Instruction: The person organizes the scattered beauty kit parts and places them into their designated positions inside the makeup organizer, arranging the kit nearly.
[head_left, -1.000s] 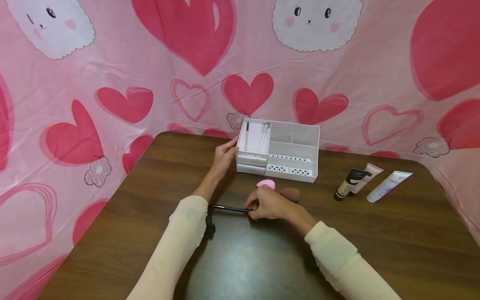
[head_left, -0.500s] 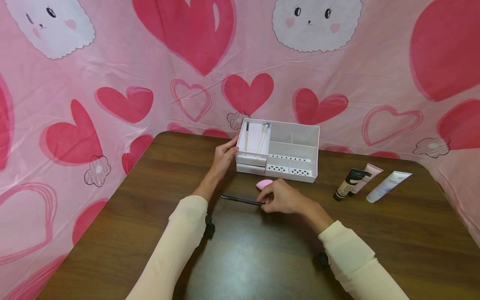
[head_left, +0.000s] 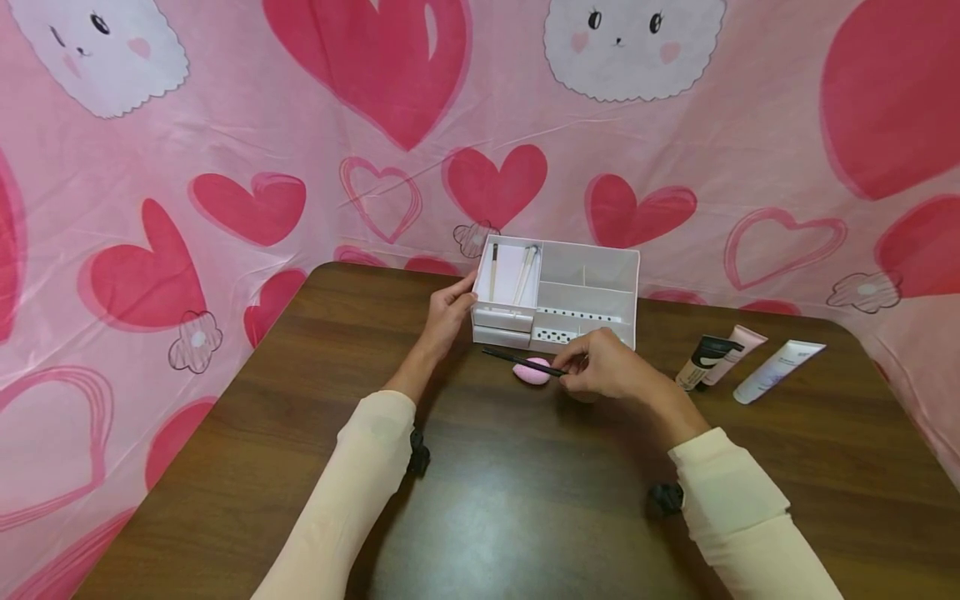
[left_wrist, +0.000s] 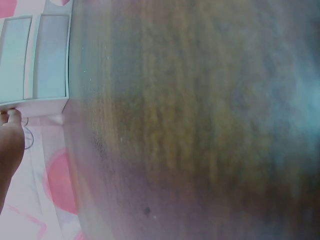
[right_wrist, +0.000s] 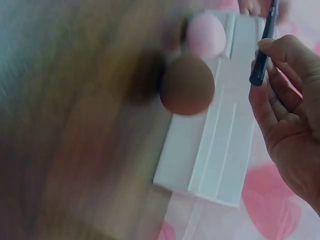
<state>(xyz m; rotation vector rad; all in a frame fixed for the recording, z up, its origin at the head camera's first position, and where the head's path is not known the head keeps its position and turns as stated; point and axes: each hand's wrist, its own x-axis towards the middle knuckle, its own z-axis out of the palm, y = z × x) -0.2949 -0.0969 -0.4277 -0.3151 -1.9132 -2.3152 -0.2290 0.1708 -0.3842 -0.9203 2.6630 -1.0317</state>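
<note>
My right hand (head_left: 607,365) pinches a slim black cosmetic pencil (head_left: 504,356) between thumb and fingers. It points left and overlaps the pink makeup sponge (head_left: 532,373) in the head view. In the right wrist view the blunt end of the pencil (right_wrist: 258,75) sticks out below the fingertips. Close by stands a brown makeup sponge (right_wrist: 187,85), mostly covered by the hand in the head view. My left hand (head_left: 448,312) rests with its fingers against the left side of a white makeup organizer (head_left: 585,354). In the left wrist view its fingertips touch the side wall.
Inside the organizer's left compartment lean several thin brushes (head_left: 525,275). On the right of the wooden table (head_left: 480,533) stand a black-capped foundation tube (head_left: 697,362), a pink tube (head_left: 738,346) and a white tube (head_left: 780,373). A pink heart-patterned cloth (head_left: 637,142) hangs behind.
My right hand has carried the black pencil away from me and to the right, from over the table's middle to the pink sponge. The left hand has stayed on the organizer.
</note>
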